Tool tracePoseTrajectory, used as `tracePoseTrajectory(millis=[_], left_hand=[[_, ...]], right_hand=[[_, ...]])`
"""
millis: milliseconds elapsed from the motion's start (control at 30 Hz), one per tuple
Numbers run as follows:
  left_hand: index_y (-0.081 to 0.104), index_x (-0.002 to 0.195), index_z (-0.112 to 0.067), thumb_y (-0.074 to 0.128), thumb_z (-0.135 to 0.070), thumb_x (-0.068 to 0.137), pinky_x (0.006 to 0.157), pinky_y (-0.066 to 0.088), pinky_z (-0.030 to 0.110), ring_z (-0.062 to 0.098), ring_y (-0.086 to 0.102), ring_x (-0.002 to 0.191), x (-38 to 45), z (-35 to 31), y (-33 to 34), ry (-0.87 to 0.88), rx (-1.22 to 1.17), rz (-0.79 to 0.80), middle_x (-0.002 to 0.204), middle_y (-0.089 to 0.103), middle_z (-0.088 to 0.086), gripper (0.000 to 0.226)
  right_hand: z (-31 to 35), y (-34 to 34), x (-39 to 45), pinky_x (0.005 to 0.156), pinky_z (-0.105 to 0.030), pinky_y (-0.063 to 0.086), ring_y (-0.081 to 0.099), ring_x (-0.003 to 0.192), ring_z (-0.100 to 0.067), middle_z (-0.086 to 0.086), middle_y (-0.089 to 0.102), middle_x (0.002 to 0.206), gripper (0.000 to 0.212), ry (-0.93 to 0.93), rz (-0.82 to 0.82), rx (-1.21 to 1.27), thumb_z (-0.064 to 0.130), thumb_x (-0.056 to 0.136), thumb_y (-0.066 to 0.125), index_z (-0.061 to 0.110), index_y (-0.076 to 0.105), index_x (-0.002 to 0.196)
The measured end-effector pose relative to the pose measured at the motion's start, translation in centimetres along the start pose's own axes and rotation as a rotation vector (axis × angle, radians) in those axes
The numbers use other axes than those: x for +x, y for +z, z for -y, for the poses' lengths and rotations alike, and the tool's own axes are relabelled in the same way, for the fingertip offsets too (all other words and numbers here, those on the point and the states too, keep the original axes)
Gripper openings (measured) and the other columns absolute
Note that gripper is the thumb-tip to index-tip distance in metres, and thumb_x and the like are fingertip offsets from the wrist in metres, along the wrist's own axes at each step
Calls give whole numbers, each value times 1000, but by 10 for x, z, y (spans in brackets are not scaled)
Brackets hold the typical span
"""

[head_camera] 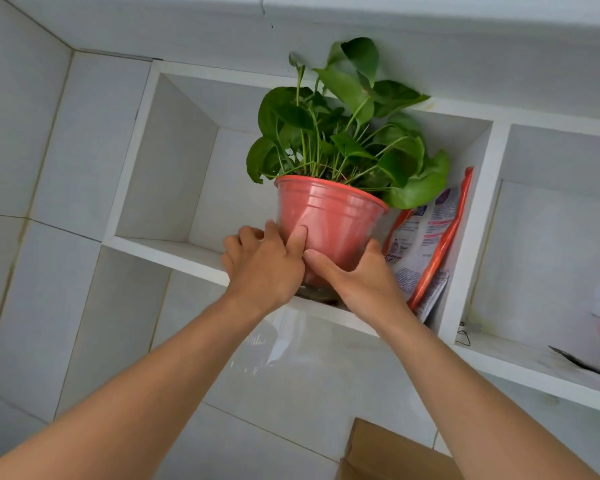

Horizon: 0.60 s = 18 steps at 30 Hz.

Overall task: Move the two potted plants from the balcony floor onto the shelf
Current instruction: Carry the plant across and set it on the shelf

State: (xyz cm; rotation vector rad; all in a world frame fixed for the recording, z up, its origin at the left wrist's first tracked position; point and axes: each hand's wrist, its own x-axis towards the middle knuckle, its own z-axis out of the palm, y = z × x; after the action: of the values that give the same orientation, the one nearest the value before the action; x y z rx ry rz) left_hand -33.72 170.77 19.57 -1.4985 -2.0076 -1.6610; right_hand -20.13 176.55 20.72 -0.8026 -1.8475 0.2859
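Both hands (264, 265) (357, 275) were setting one potted plant (329, 216) onto the white shelf (167, 249).

One plant was being seated in the shelf's open compartment, its base apparently at the front ledge; the second plant was out of view. The left hand wrapped the red pot's wall from nine o'clock, thumb pressed on its face; the right hand cupped it from five o'clock, thumb across the front. Leaves fanned toward twelve o'clock, a printed packet (426, 244) stood at three o'clock. Next, judging by this, the pot needed pushing deeper before either grip loosened, keeping it upright.
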Motion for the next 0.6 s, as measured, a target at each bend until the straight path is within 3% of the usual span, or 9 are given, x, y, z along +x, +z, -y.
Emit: tracePoseTrajectory(millis=[67,133,200,300,367,433,500,600], left_hand=[[42,127,-19,31,-56,94,98,34,45,32,34,123,4,-8,-4,17,-149,44,131,39,12,51],[35,134,-16,47,-66,81,93,42,42,30,42,119,6,-16,-5,2,-293,120,126,38,9,74],[30,136,-15,63,-72,66,94,49,45,29,47,116,5,-21,-2,-1,-253,113,123,41,8,96],[29,132,-16,73,-68,58,90,55,47,29,56,111,7,-23,9,-41,-228,65,122,52,6,101],[34,125,-17,71,-70,54,81,57,41,26,61,100,9,-20,13,-53,-236,18,114,57,2,96],[37,121,-19,70,-70,54,72,55,34,24,63,92,12,-15,14,-41,-211,-30,107,59,-1,90],[38,121,-18,70,-70,55,73,55,34,25,63,92,15,-10,13,-50,-196,-62,107,59,-1,89],[37,123,-16,72,-69,57,81,57,41,28,63,98,24,-2,12,-80,-161,-83,111,59,2,92]], right_hand=[[-3,-2,0,60,-9,41,58,87,3,18,57,105,98,-44,60,-72,81,59,67,24,34,131],[-9,-4,-3,58,-5,43,58,89,7,25,55,105,103,-93,108,-84,79,60,69,30,25,139],[-12,-3,-5,58,-4,42,57,86,5,21,55,109,109,-102,123,-82,77,59,71,34,17,143],[-13,-2,-4,59,-5,38,54,83,5,16,52,114,123,-81,143,-115,79,53,72,33,9,147],[-14,-2,-4,63,-10,45,59,92,-6,13,53,118,135,-81,167,-145,81,50,72,27,1,152],[-16,0,-4,81,-26,57,61,109,-16,6,55,132,143,-90,192,-168,81,51,73,23,-8,154],[-16,1,-5,98,-38,52,54,126,-23,-3,47,148,147,-95,237,-233,80,54,72,21,-18,153],[-14,3,-7,102,-44,48,44,136,-28,-9,37,155,142,-101,301,-379,81,56,66,23,-20,154]])
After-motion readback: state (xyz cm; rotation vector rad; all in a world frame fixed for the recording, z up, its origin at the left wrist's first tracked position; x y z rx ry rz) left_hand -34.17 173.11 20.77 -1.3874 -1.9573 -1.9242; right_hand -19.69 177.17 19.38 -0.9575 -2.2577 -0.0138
